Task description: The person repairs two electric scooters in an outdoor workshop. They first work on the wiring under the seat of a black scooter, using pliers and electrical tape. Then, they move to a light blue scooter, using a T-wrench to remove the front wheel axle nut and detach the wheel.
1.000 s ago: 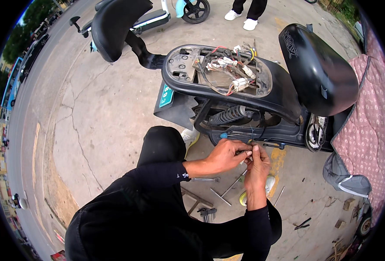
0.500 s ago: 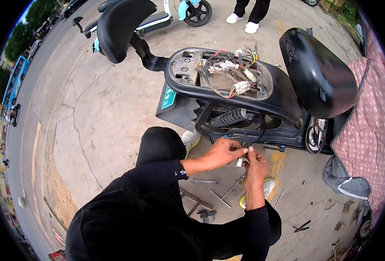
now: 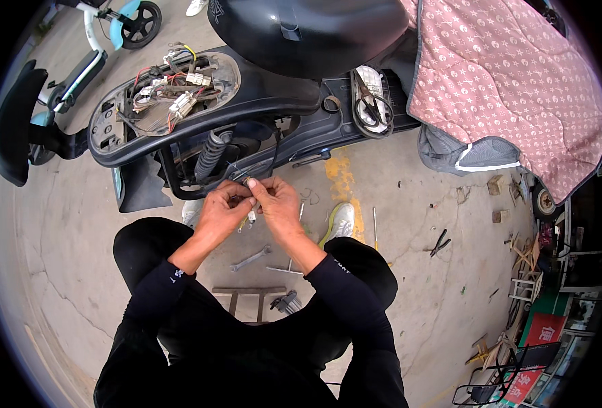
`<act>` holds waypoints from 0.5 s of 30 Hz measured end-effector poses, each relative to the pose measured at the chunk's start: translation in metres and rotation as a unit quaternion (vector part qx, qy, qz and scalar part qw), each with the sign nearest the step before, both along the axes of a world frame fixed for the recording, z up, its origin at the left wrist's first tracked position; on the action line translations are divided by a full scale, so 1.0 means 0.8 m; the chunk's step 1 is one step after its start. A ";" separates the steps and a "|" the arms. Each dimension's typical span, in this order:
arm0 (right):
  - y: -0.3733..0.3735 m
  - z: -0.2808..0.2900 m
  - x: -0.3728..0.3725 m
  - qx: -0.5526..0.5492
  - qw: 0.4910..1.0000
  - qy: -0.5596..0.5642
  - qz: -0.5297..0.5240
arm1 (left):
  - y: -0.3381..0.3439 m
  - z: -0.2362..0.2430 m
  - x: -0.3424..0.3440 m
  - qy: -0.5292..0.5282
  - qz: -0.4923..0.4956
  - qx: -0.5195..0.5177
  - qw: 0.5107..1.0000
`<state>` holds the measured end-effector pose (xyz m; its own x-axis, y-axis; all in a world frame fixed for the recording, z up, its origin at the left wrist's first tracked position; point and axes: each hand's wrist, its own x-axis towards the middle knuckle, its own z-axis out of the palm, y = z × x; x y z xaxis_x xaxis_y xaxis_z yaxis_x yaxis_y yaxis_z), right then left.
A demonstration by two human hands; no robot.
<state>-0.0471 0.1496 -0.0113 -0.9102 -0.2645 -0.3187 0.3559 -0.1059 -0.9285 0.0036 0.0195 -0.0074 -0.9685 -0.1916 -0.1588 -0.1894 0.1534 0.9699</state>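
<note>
My left hand (image 3: 223, 216) and my right hand (image 3: 279, 209) meet beside the lower side of a black scooter (image 3: 294, 128), both pinched on a thin wire (image 3: 244, 175); its exact end is hidden by my fingers. A small white connector (image 3: 251, 217) dangles just below them. Above my hands are a coiled shock absorber (image 3: 212, 153) and the open seat base with a tangle of wires and white connectors (image 3: 182, 105). The detached black seat (image 3: 301, 34) rests at the top.
A wrench (image 3: 250, 259), pliers (image 3: 439, 245) and metal rods (image 3: 376, 228) lie on the pavement. A pink quilted cover (image 3: 498, 88) drapes at right, above stacked clutter (image 3: 539, 326). A white-blue scooter (image 3: 83, 75) stands upper left; another person's shoe (image 3: 195, 7) shows at top.
My view has swung down and right, shifting the scooter leftward in the picture. My hands stay pinched together at the wire.
</note>
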 end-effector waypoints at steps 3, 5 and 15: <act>0.005 -0.002 0.005 -0.046 0.998 -0.018 -0.029 | 0.015 0.018 0.002 0.136 0.023 -0.188 0.972; 0.007 0.001 0.012 -0.070 0.997 -0.029 -0.029 | 0.023 0.031 0.010 0.219 0.024 -0.310 0.925; 0.032 0.029 -0.015 0.068 0.992 0.054 0.089 | -0.005 0.062 0.014 0.228 0.008 -0.334 0.914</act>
